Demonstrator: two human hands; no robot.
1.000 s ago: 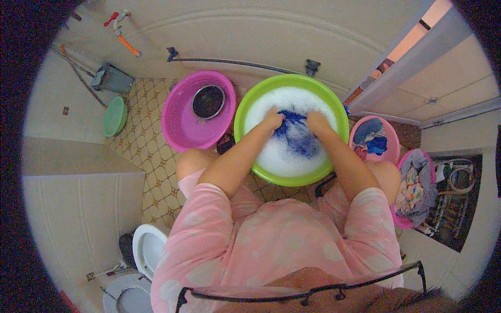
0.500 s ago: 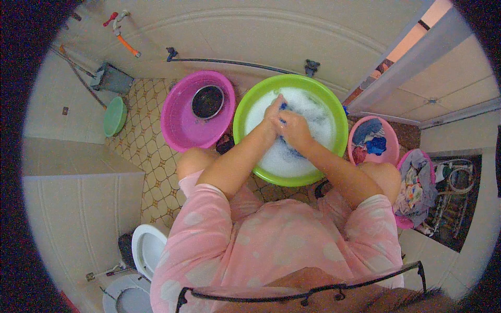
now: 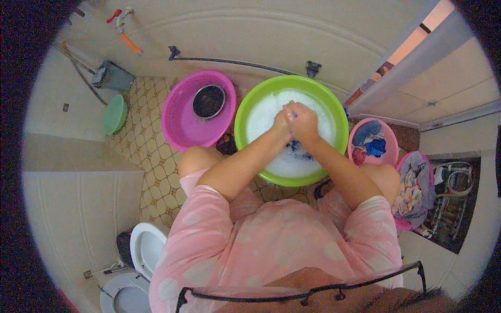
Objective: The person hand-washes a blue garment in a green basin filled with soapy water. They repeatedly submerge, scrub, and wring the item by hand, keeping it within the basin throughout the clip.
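A lime-green basin [image 3: 240, 128] of white suds [image 3: 262, 112] stands in front of me. My left hand [image 3: 282, 125] and my right hand [image 3: 304, 123] are pressed together over it, both closed on a wet dark blue cloth [image 3: 296, 148]. Bits of blue show between the fingers, and the cloth's lower part hangs down into the foam. Its kind is hidden by my hands and the suds.
Left of the basin, a magenta tub [image 3: 175, 133] holds a dark round pan [image 3: 209, 101]. To the right are a pink tub [image 3: 395, 136] with blue and red clothes and a heap of laundry [image 3: 417, 188]. A toilet [image 3: 147, 250] stands behind on the left.
Both hands have shifted slightly right and closed tighter together on the blue cloth. More of the cloth now shows below them.
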